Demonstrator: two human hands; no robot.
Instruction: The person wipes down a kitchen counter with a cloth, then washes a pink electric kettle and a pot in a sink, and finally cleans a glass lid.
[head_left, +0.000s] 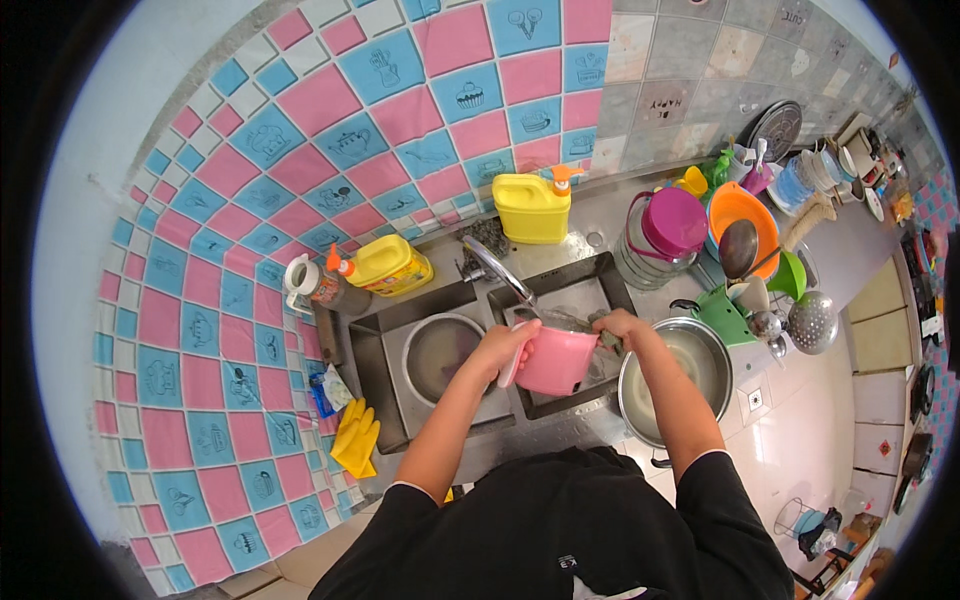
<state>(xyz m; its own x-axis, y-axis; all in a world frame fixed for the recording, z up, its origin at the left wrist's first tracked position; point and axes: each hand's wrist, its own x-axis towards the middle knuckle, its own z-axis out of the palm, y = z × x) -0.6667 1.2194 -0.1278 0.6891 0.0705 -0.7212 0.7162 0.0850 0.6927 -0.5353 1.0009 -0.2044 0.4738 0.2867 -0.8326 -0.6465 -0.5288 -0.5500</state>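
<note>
My left hand grips the handle of a pink pitcher, which is tilted over the right basin of a metal double sink. My right hand holds a grey scrubbing cloth or pad at the pitcher's right side, by its rim. The curved metal faucet reaches over the pitcher, and its spout ends just above the rim. A round metal bowl with cloudy liquid sits in the left basin. Part of the right basin is hidden behind the pitcher and my hands.
Two yellow jugs with orange pumps stand behind the sink. Yellow rubber gloves lie at its left. A large metal pot is beside my right forearm. Farther right are a glass jar with a purple lid and a green utensil holder.
</note>
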